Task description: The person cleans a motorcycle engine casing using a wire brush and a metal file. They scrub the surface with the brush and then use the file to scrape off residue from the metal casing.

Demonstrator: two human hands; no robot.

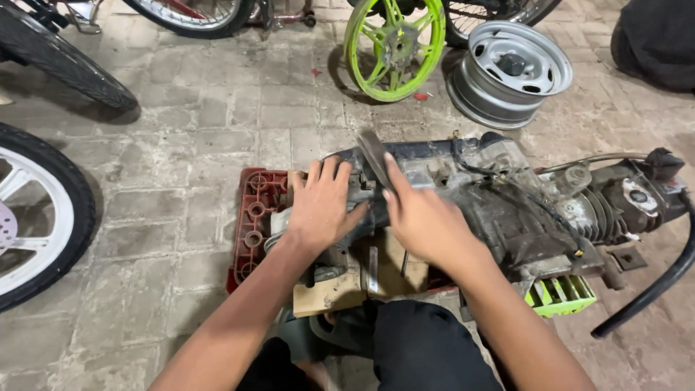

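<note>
Both hands are down on a grimy scooter engine (492, 203) that lies lengthwise across a red plastic crate (253, 217) and a scrap of cardboard (333, 293) on the brick floor (188, 130). The left hand (322, 210) lies flat over the left end of the engine, fingers spread and curled a little round the casing there, pressing on it rather than closed on anything. The right hand (420, 217) sits just beside it, fingers stretched up along a thin grey disc (373, 152) that stands tilted above the casing; I cannot tell whether it grips the disc or only leans on it. The finned cylinder (604, 210) points off to the right, near a black hose (662, 279) curving over the floor. Under the engine's right side pokes a bright green slatted piece (561, 295). Farther back stand a green wheel (394, 47) and a bare steel rim (507, 72), well apart from the hands, and a white-spoked tyre (36, 217) waits at the left.
</note>
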